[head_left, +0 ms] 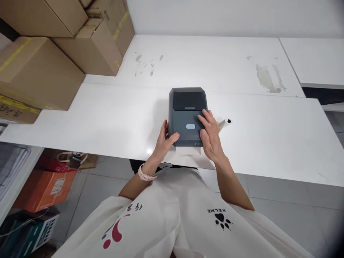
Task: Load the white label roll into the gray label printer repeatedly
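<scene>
A dark grey label printer (pixel 185 137) sits on the white table in front of me, with a black window on its lid and a pale blue button. A strip of white label paper (pixel 189 150) sticks out of its near edge. My left hand (pixel 163 142) grips the printer's left side, thumb over the near left corner and fingers along the side, partly hidden. Across the top right of the printer lies my right hand (pixel 211 134), its fingers spread and touching the casing. Just right of that hand is a small white paper roll (pixel 228 122).
Cardboard boxes (pixel 60 73) with yellow tape are stacked at the table's left. The white table (pixel 268 132) has worn patches and seams towards the wall. Below left, an orange box (pixel 49 188) stands by a shelf, with a dark green box (pixel 32 236) below it.
</scene>
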{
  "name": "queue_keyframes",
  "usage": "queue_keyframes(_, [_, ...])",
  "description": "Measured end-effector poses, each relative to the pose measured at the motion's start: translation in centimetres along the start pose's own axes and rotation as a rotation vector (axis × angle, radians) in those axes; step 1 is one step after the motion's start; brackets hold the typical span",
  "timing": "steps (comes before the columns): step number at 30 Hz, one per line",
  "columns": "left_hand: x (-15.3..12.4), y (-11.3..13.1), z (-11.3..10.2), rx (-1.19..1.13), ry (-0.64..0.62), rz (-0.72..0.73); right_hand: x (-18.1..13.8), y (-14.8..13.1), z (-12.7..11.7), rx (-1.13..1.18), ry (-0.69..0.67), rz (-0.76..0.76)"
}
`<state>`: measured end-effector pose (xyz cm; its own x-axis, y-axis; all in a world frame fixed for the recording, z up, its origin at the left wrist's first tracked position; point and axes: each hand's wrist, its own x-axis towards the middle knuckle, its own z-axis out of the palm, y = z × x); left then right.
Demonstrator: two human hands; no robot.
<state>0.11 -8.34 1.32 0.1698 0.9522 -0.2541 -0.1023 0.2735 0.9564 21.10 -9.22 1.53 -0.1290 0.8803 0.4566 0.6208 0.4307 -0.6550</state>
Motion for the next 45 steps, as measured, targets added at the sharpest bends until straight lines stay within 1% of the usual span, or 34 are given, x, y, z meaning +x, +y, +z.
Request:
queue_keyframes(2, [0.3,-0.8,0.0,0.032,0.007,0.083,-0.1,0.0,0.4,0.024,0.022,0.002])
queue_keyframes(5, [0.9,-1.6,0.4,0.077,0.073,0.198,0.0,0.0,1.0,0.072,0.097,-0.020])
queue_keyframes(7, [1.2,-1.8,0.6,0.089,0.104,0.231,0.1,0.2,1.3,0.085,0.134,-0.020])
queue_keyframes(10, [0.7,-1.6,0.5,0.114,0.082,0.228,0.0,0.3,1.4,0.090,0.126,0.008])
queue_keyframes(11, [0.2,-1.5,0.3,0.148,0.110,0.231,0.0,0.3,1.4,0.092,0.119,0.016])
queue_keyframes(14, [-2.2,-1.1,-0.3,0.301,0.313,0.237,-0.1,0.3,1.3,0.098,0.110,0.031])
queue_keyframes(15, [-3.0,-1.0,-0.4,0.331,0.330,0.208,-0.1,0.3,1.3,0.097,0.112,0.031])
queue_keyframes(16, [-3.8,-1.0,-0.4,0.338,0.286,0.157,-0.1,0.3,1.3,0.096,0.118,0.030])
queue_keyframes(17, [-4.3,-0.9,-0.4,0.315,0.187,0.083,-0.1,0.4,1.4,0.097,0.127,0.024])
queue_keyframes(18, [-4.7,-0.8,-0.3,0.265,0.061,-0.008,-0.1,0.4,1.4,0.100,0.137,0.016])
queue_keyframes(19, [-4.8,-0.7,-0.1,0.196,-0.064,-0.103,-0.2,0.5,1.5,0.104,0.147,0.006])
queue_keyframes(20, [-4.8,-0.6,0.1,0.114,-0.161,-0.191,-0.2,0.5,1.5,0.108,0.153,-0.005])
queue_keyframes(21, [-4.7,-0.5,0.3,0.029,-0.228,-0.267,-0.2,0.6,1.6,0.109,0.156,-0.016])
queue_keyframes(22, [-4.5,-0.4,0.5,-0.049,-0.267,-0.326,-0.2,0.6,1.6,0.106,0.155,-0.025])
queue_keyframes(24, [-4.1,-0.4,0.7,-0.134,-0.279,-0.372,-0.2,0.6,1.5,0.083,0.150,-0.030])
queue_keyframes(26, [-4.1,-0.4,0.7,-0.113,-0.246,-0.323,-0.2,0.4,1.4,0.048,0.150,-0.040])
queue_keyframes(29, [-4.3,-0.5,0.1,0.060,-0.200,-0.194,-0.1,0.2,1.2,-0.073,0.183,-0.100])
queue_keyframes(32, [-4.4,-0.5,-0.9,0.228,-0.231,-0.140,0.0,0.3,0.9,-0.278,0.205,-0.181])
queue_keyframes(33, [-4.4,-0.5,-1.3,0.254,-0.218,-0.119,0.1,0.3,0.8,-0.334,0.193,-0.201])
queue_keyframes(34, [-4.2,-0.4,-1.6,0.266,-0.173,-0.082,0.2,0.3,0.6,-0.373,0.169,-0.213])
queue_keyframes(35, [-4.0,-0.2,-1.8,0.272,-0.089,-0.025,0.4,0.3,0.4,-0.396,0.141,-0.217])
queue_keyframes(38, [-3.3,0.0,-1.9,0.293,0.257,0.225,0.9,-0.2,-0.1,-0.369,0.042,-0.174])
queue_keyframes(39, [-3.1,0.0,-1.7,0.306,0.329,0.305,1.0,-0.5,-0.2,-0.335,0.018,-0.147])
queue_keyframes(40, [-3.0,0.0,-1.5,0.323,0.352,0.364,0.9,-0.8,-0.2,-0.292,0.010,-0.117])
queue_keyframes(41, [-3.0,-0.2,-1.2,0.339,0.333,0.396,0.6,-1.0,0.0,-0.240,0.022,-0.087])
queue_keyframes(42, [-3.0,-0.4,-1.0,0.350,0.277,0.397,0.1,-1.3,0.2,-0.184,0.057,-0.051])
queue_keyframes(45, [-3.6,-1.6,-0.6,0.355,0.075,0.320,-2.0,-1.7,1.4,-0.023,0.234,0.131])
